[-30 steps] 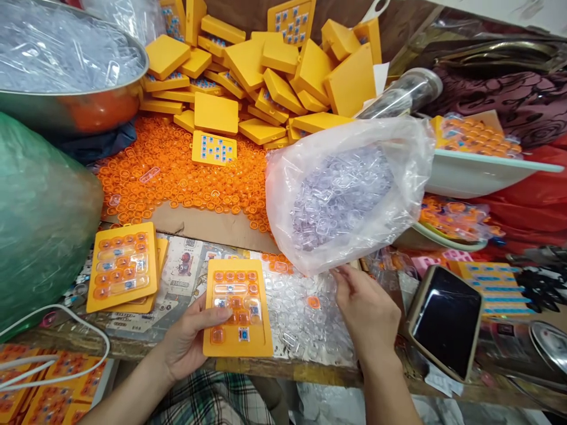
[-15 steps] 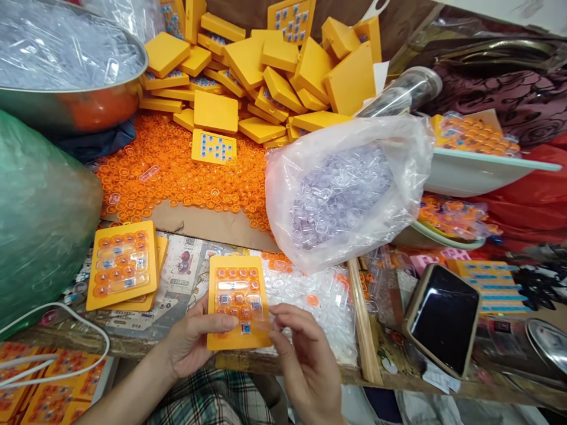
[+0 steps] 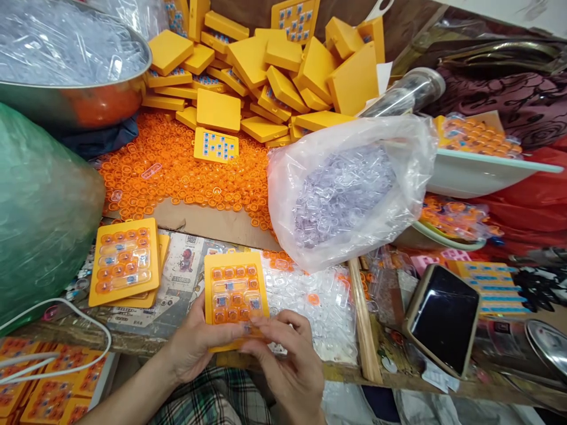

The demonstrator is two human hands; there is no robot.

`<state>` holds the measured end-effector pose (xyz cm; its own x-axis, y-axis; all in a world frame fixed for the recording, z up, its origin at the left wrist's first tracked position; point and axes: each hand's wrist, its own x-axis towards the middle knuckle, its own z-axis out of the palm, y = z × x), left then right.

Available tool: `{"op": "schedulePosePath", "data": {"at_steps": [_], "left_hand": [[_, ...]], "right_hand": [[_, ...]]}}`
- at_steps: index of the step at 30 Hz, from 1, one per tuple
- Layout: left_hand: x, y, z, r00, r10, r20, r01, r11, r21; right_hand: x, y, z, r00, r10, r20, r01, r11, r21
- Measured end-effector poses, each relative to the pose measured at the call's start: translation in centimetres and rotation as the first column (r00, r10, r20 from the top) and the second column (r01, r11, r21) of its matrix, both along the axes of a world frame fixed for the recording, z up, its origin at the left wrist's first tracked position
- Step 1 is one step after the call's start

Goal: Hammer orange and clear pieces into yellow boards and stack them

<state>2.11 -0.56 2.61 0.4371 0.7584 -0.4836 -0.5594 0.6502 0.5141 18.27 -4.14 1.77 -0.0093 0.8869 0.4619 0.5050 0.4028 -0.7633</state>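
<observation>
My left hand [image 3: 195,333] grips a yellow plastic panel [image 3: 211,262] by its lower left side, thumb across the front. Rows of orange rings and clear caps cover the panel's upper part. Against the lower right of the panel, my right hand [image 3: 287,354] pinches a small clear plastic piece [image 3: 248,328], mostly hidden by the fingertips. To the left, a similar filled panel [image 3: 124,257] lies on top of another yellow one. Loose clear caps [image 3: 328,307] are spread on the bench just right of my hands.
Orange rings [image 3: 186,171] form a heap behind the bench, with piled yellow panels [image 3: 217,109] beyond. A plastic bag [image 3: 283,195] of clear parts stands right of centre. A metal bowl [image 3: 88,97] and green sack [image 3: 44,218] flank the left; a phone [image 3: 443,319] lies right.
My right hand has moved left from the panel's right edge onto its lower front, bringing the clear piece against it. The left hand keeps its grip; the panel has shifted slightly left.
</observation>
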Motion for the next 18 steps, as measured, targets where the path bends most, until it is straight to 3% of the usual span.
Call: {"op": "schedulePosePath", "data": {"at_steps": [2,4,6,8,9,14,18], "left_hand": [[0.1,-0.2,0.1,0.998,0.032,-0.055,-0.031,0.999,0.017],[0.1,-0.3,0.2,0.984,0.072,-0.164,-0.064,0.997,0.053],[0.1,-0.5,0.4,0.944,0.108,-0.311,-0.079,0.992,0.102],[0.1,-0.7,0.7,0.904,0.115,-0.412,-0.061,0.988,0.144],[0.2,-0.8,0.8,0.891,0.126,-0.436,-0.061,0.985,0.160],[0.3,-1.1,1.1,0.895,0.232,-0.381,-0.167,0.966,0.195],[-1.6,-0.2,2.1,0.878,0.208,-0.431,-0.148,0.974,0.169]], "right_hand": [[-0.2,-0.2,-0.2,0.984,-0.112,-0.136,0.102,0.992,-0.075],[-0.5,-0.2,0.0,0.932,-0.185,-0.313,0.087,0.950,-0.301],[-0.8,0.0,0.6,0.836,-0.198,-0.511,-0.140,0.824,-0.549],[-1.0,0.2,1.0,0.725,-0.224,-0.651,-0.359,0.684,-0.635],[-1.0,0.3,1.1,0.688,-0.251,-0.680,-0.398,0.654,-0.644],[-1.5,0.4,0.9,0.667,-0.329,-0.669,-0.327,0.677,-0.659],[-3.1,1.9,1.9,0.732,-0.220,-0.645,-0.359,0.680,-0.639]]}}
